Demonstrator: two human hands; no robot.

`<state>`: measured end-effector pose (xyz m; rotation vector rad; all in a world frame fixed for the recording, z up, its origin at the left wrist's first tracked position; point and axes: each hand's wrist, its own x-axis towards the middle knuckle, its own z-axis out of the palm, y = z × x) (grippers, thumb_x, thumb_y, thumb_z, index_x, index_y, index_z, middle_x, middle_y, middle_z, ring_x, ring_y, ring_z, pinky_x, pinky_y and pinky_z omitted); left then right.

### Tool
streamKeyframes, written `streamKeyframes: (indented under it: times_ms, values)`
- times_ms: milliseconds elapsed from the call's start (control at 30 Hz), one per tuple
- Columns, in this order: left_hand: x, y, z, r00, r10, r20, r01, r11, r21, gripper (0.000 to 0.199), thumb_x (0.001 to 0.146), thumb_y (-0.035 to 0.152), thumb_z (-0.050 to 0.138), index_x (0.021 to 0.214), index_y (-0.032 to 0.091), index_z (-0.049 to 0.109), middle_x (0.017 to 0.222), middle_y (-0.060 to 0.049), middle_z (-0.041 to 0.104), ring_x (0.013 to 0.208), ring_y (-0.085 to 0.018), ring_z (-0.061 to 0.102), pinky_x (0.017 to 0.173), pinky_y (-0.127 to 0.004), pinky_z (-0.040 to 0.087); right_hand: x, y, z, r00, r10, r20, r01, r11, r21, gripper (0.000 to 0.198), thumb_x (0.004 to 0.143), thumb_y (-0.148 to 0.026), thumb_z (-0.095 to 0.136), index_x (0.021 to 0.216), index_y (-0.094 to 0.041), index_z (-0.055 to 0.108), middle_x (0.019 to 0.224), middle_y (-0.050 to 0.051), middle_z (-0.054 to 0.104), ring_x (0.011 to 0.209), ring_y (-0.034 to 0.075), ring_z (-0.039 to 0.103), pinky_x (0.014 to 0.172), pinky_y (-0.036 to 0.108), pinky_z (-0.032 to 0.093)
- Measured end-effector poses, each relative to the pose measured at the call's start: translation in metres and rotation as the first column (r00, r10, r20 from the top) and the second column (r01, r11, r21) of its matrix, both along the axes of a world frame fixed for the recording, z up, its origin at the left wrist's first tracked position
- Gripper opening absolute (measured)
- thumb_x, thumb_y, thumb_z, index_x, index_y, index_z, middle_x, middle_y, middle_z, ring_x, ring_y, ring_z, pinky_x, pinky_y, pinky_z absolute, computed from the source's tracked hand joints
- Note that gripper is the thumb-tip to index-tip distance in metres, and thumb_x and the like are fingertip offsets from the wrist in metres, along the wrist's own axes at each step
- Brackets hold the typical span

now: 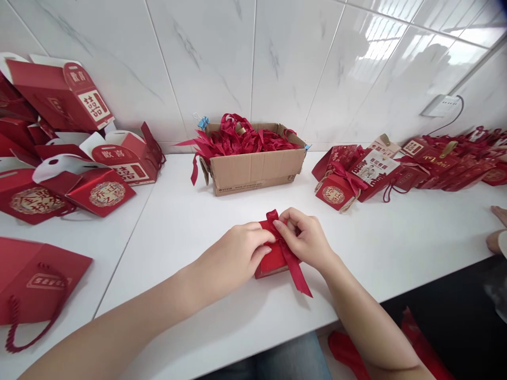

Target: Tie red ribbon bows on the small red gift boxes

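A small red gift box point(273, 259) sits on the white table in front of me, with a dark red ribbon point(295, 272) across its top. One ribbon tail hangs over the near right side of the box, and another sticks up at the back. My left hand point(249, 245) lies at the box's left side, thumb and fingers pinched together at the middle of the ribbon. From the right, my right hand point(303, 237) pinches the ribbon between thumb and forefinger, its other fingers curled. The hands cover part of the ribbon's middle.
Behind the gift box stands a cardboard box point(253, 171) heaped with red ribbons point(249, 140). Red gift boxes point(105, 192) are piled at left, and a red bag point(35, 279) lies nearer. More boxes point(336, 192) line the wall at right. Another person's hand point(497, 240) rests at the right edge.
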<state>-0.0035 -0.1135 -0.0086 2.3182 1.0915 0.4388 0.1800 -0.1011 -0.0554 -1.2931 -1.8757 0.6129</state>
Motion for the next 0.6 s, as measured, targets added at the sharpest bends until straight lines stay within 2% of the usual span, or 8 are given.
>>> streamKeyframes:
  times_ms: [67, 200, 300, 600]
  values:
    - [-0.0006, -0.0005, 0.0012, 1.000, -0.018, -0.016, 0.018, 1.000, 0.007, 0.031, 0.087, 0.008, 0.042, 0.096, 0.023, 0.068, 0.093, -0.002, 0.065, 0.082, -0.015, 0.060, 0.072, -0.026, 0.047, -0.0002, -0.0001, -0.0004, 1.000, -0.003, 0.015, 0.003, 1.000, -0.002, 0.013, 0.088, -0.029, 0.050, 0.077, -0.022, 0.049, 0.048, -0.007, 0.040, 0.044, 0.010, 0.038, 0.047, 0.023, 0.033]
    - [0.0004, -0.0015, 0.0036, 0.987, -0.049, -0.152, 0.045, 0.999, -0.027, 0.034, 0.087, 0.006, 0.038, 0.084, 0.019, 0.069, 0.086, -0.003, 0.058, 0.070, -0.013, 0.055, 0.064, -0.026, 0.045, -0.0010, -0.0006, -0.0010, 0.999, -0.012, 0.053, 0.013, 1.000, -0.004, 0.014, 0.088, -0.028, 0.049, 0.076, -0.022, 0.047, 0.050, -0.007, 0.041, 0.045, 0.010, 0.038, 0.047, 0.022, 0.032]
    - [0.0009, -0.0017, 0.0030, 0.974, -0.059, -0.220, 0.052, 0.998, -0.035, 0.035, 0.085, 0.004, 0.037, 0.088, 0.018, 0.069, 0.087, -0.003, 0.055, 0.070, -0.013, 0.054, 0.063, -0.026, 0.044, -0.0015, -0.0009, -0.0015, 0.998, -0.016, 0.061, 0.017, 1.000, -0.016, 0.013, 0.089, -0.028, 0.048, 0.078, -0.022, 0.047, 0.051, -0.007, 0.042, 0.046, 0.011, 0.039, 0.048, 0.022, 0.032]
    - [0.0006, -0.0020, -0.0061, 0.958, -0.059, -0.281, 0.058, 0.998, -0.013, 0.037, 0.086, 0.007, 0.034, 0.095, 0.019, 0.068, 0.085, -0.004, 0.052, 0.069, -0.015, 0.050, 0.060, -0.028, 0.040, -0.0016, -0.0001, -0.0038, 0.998, -0.035, 0.046, 0.036, 0.999, -0.026, 0.013, 0.090, -0.029, 0.046, 0.079, -0.022, 0.046, 0.053, -0.006, 0.046, 0.047, 0.011, 0.041, 0.049, 0.022, 0.032]
